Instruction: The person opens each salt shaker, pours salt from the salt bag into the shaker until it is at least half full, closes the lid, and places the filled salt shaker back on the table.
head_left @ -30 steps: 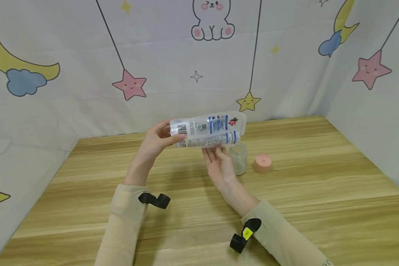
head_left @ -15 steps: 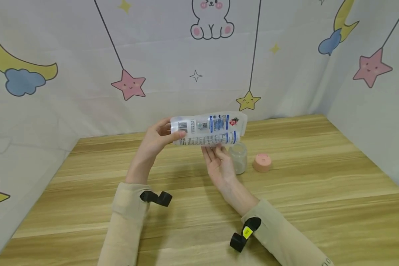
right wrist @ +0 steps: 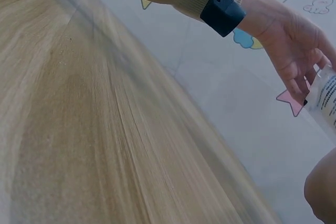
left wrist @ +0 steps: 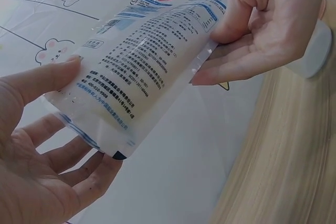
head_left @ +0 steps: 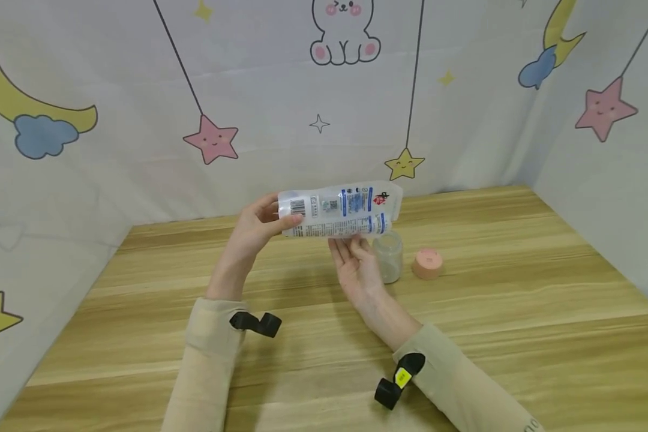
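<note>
The pouch (head_left: pixel 324 219) is translucent white with blue bands (head_left: pixel 344 203), black print (head_left: pixel 298 207) and a red emblem (head_left: pixel 380 199). The lid (head_left: pixel 428 264) is salmon pink, the jar (head_left: pixel 390 263) colourless. Yellow-brown wood grain streaks the table (head_left: pixel 308 366). The white backdrop (head_left: pixel 270 84) carries pink stars (head_left: pixel 213 140), yellow moons (head_left: pixel 29 93) and blue clouds (head_left: pixel 44 137).

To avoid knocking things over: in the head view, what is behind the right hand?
Behind the right hand, on the table, the jar partly shows; its lower left is covered.

Beige long sleeves (head_left: pixel 197 384) are worn, the right marked with dark lettering (head_left: pixel 531 425). Black wrist cameras (head_left: pixel 270 324) are fitted at both cuffs (head_left: pixel 214 324), the right tagged with a yellow label (head_left: pixel 402 377).
</note>
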`<state>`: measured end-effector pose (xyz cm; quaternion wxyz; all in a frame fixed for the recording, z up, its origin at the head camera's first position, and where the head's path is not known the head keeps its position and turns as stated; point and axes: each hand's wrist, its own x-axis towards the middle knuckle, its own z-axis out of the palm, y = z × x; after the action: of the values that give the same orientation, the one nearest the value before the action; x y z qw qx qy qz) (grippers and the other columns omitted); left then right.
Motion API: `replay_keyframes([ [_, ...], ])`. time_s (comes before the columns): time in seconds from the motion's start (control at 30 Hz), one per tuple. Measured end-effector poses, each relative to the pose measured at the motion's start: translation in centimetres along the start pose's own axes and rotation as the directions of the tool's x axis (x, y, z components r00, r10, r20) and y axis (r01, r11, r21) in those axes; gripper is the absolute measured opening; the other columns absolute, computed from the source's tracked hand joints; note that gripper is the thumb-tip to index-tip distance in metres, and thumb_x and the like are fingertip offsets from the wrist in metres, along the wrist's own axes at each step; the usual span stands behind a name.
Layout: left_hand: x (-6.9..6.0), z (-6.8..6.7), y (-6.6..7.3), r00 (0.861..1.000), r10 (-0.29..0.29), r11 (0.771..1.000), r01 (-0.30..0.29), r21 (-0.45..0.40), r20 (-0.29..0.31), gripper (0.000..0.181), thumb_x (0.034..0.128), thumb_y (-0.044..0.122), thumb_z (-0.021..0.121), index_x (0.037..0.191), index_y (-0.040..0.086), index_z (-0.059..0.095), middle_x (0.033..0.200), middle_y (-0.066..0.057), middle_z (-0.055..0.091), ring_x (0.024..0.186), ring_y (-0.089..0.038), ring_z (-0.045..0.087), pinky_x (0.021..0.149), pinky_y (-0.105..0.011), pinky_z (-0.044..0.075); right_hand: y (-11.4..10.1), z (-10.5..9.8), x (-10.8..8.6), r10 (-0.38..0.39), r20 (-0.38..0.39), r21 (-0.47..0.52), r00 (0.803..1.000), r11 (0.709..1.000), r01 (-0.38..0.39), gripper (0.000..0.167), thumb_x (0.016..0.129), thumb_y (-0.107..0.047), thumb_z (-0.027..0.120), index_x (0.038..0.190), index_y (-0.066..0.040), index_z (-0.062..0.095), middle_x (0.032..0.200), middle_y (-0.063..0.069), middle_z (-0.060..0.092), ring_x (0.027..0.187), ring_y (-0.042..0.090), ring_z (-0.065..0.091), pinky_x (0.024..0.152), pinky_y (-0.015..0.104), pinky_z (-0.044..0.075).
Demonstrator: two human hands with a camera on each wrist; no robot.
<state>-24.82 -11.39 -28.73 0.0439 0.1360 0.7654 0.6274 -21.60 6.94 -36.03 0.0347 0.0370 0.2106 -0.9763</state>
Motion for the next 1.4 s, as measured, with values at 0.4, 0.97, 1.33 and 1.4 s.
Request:
replay_keyframes([
  [0.4,-0.16,0.35,0.13,1.0,0.002,1.0,-0.001,0.005,-0.005,0.053,0.0866,0.019,0.071,0.136,0.017,0.052,0.123,-0.007,0.06,0.104,-0.016,0.058,0.093,-0.033,0.045,0.01,-0.02,0.05,-0.001,-0.023,-0.001,1.0,1.0,0.001,0.031,0.103,-0.017,0.034,0.133,-0.019,0.04,0.133,0.001,0.05,0.141,0.019,0.037,0.115,0.03,0.033],
  [0.97,-0.34,0.53,0.34,1.0,0.001,1.0,-0.001,0.031,-0.004,0.053,0.0866,0.018,0.071,0.136,0.017,0.052,0.122,-0.007,0.059,0.103,-0.017,0.057,0.094,-0.033,0.043,-0.07,0.02,-0.21,0.017,-0.051,0.035,0.999,0.999,-0.015,0.025,0.102,-0.015,0.037,0.126,-0.018,0.045,0.126,0.0,0.055,0.138,0.018,0.041,0.114,0.029,0.036],
  [1.33,-0.29,0.55,0.11,1.0,0.015,0.998,-0.015,0.057,0.004,0.055,0.0868,0.02,0.071,0.138,0.021,0.052,0.126,-0.009,0.058,0.106,-0.019,0.055,0.094,-0.034,0.042,-0.13,-0.05,-0.25,0.03,-0.06,0.054,0.998,0.998,-0.027,0.024,0.102,-0.006,0.035,0.119,-0.019,0.046,0.125,0.0,0.055,0.136,0.018,0.042,0.113,0.028,0.036],
  [1.4,-0.3,0.6,0.12,1.0,0.015,0.998,-0.014,0.065,-0.001,0.055,0.0865,0.021,0.071,0.138,0.022,0.052,0.126,-0.009,0.058,0.106,-0.019,0.055,0.094,-0.034,0.042,-0.14,-0.06,-0.24,0.031,-0.059,0.055,0.998,0.998,-0.028,0.024,0.102,-0.006,0.035,0.118,-0.019,0.046,0.125,0.0,0.055,0.136,0.017,0.042,0.113,0.028,0.036],
])
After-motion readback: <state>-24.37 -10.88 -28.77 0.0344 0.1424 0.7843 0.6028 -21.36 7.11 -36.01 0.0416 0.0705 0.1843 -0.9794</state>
